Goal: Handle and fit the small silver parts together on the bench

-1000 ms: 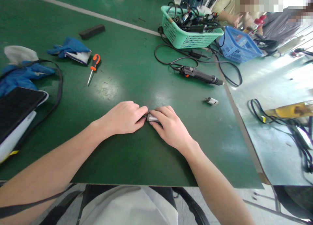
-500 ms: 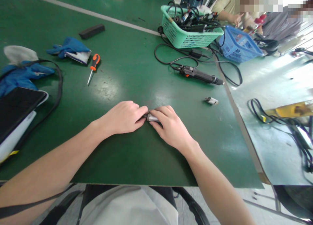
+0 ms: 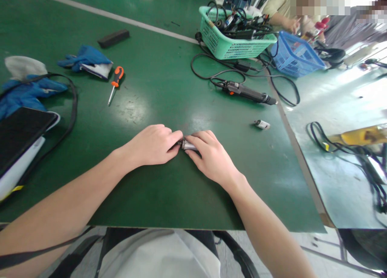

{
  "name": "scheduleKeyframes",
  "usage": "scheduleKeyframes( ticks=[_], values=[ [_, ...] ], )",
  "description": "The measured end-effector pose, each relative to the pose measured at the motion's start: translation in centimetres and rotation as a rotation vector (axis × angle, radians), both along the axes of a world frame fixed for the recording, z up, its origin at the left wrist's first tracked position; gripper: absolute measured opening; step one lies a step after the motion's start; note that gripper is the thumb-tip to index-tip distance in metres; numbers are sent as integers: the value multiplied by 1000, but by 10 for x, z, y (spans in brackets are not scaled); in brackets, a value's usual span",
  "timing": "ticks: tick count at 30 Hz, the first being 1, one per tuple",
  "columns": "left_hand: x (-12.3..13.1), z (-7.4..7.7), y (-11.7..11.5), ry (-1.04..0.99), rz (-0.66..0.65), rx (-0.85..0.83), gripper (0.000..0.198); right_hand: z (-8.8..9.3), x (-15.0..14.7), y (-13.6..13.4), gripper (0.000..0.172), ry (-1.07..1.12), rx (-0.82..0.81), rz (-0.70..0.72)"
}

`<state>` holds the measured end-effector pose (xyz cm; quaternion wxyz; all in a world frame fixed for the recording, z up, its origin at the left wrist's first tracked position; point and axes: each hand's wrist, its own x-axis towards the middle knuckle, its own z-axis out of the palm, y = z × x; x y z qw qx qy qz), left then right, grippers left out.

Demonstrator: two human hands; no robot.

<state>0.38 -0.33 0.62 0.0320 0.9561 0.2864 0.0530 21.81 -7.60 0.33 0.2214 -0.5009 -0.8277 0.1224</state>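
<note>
Between my two hands lies a small silver metal cylinder (image 3: 189,145), low over the green table, with a dark end toward the left. My right hand (image 3: 208,153) has its fingers wrapped over the cylinder from the right. Pinched at the dark left end of the same piece is my left hand (image 3: 161,145), thumb and forefinger closed; the fingers hide what exactly they grip. To the right, a similar short silver cylinder (image 3: 261,125) with a dark end rests on the table. Behind it lies a black electric screwdriver (image 3: 246,93) with its cord.
An orange-handled screwdriver (image 3: 115,82), blue gloves (image 3: 86,60) and a dark block (image 3: 113,39) lie at left. A phone (image 3: 26,129) is nearer me. A green basket (image 3: 238,48) of cables and a blue basket (image 3: 298,56) stand back right, beside a co-worker's hand (image 3: 292,25).
Both my hands and the cylinder stay practically where they were. In the back right, the co-worker's hands have shifted slightly.
</note>
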Motion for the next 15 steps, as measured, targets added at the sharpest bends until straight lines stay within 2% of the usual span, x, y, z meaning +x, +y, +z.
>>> scheduleKeyframes(
  ticks=[15],
  values=[
    [1, 3, -1, 8, 18, -10, 18, 1, 0, 0, 30, 1, 0, -1]
  ],
)
